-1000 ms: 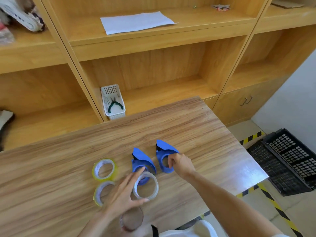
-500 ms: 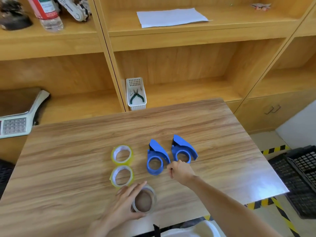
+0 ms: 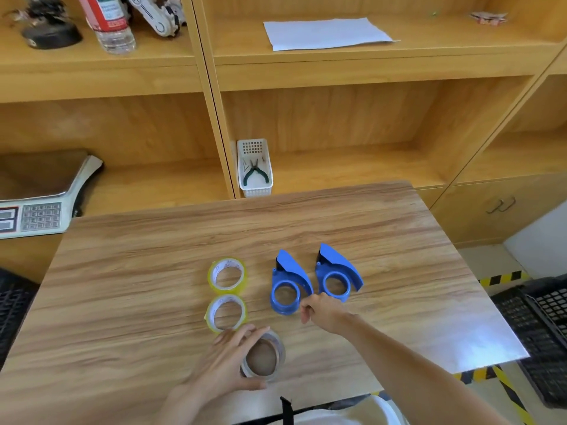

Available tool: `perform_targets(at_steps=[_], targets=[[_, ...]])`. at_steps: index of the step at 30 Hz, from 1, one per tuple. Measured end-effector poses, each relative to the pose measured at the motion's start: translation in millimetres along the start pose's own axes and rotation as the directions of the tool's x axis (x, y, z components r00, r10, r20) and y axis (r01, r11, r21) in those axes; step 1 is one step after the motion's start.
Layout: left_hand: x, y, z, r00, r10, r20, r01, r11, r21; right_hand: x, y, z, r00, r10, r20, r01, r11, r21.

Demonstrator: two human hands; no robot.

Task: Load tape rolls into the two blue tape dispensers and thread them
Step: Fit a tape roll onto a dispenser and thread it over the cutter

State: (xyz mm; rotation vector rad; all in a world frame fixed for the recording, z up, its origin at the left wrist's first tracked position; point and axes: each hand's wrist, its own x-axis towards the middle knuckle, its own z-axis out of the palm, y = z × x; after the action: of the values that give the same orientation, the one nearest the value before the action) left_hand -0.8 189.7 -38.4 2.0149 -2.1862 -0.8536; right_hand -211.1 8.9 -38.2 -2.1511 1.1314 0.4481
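Observation:
Two blue tape dispensers lie side by side on the wooden table (image 3: 399,246), the left dispenser (image 3: 287,286) and the right dispenser (image 3: 336,274), both with empty hubs. Two yellowish tape rolls lie flat to their left, a far roll (image 3: 227,275) and a near roll (image 3: 226,314). A clear tape roll (image 3: 267,358) rests at the table's front; my left hand (image 3: 227,360) wraps its left side with fingers on the rim. My right hand (image 3: 322,312) is curled into a loose fist just in front of the two dispensers, touching or nearly touching them; I see nothing in it.
A white basket (image 3: 255,167) with green pliers stands on the shelf behind the table. A weighing scale (image 3: 36,207) sits at the left. Black crates (image 3: 540,326) rest on the floor to the right. A sheet of paper (image 3: 325,33) and a bottle (image 3: 112,23) are on upper shelves.
My left hand drew the clear roll back from the left dispenser to the table's front edge. My right hand let go of the right dispenser and pulled back a little. My head view shifted left.

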Motion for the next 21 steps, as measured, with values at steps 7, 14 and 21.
perform_targets(at_steps=[7, 14, 21], targets=[[9.2, 1.4, -3.3, 0.999, -0.011, 0.042, 0.012, 1.000, -0.010, 9.2, -1.0, 0.0, 1.000, 0.000, 0.004, 0.000, 1.000, -0.018], [21.1, 6.6, -8.6, 0.998, -0.019, -0.056, 0.016, 0.999, -0.038, 17.3, -0.3, 2.1, 1.000, 0.017, 0.010, -0.016, 0.999, -0.048], [24.0, 1.4, -4.6, 0.997, -0.052, -0.062, 0.051, 0.999, -0.017, 18.9, 1.6, 1.6, 1.000, 0.013, 0.023, -0.012, 0.998, -0.060]])
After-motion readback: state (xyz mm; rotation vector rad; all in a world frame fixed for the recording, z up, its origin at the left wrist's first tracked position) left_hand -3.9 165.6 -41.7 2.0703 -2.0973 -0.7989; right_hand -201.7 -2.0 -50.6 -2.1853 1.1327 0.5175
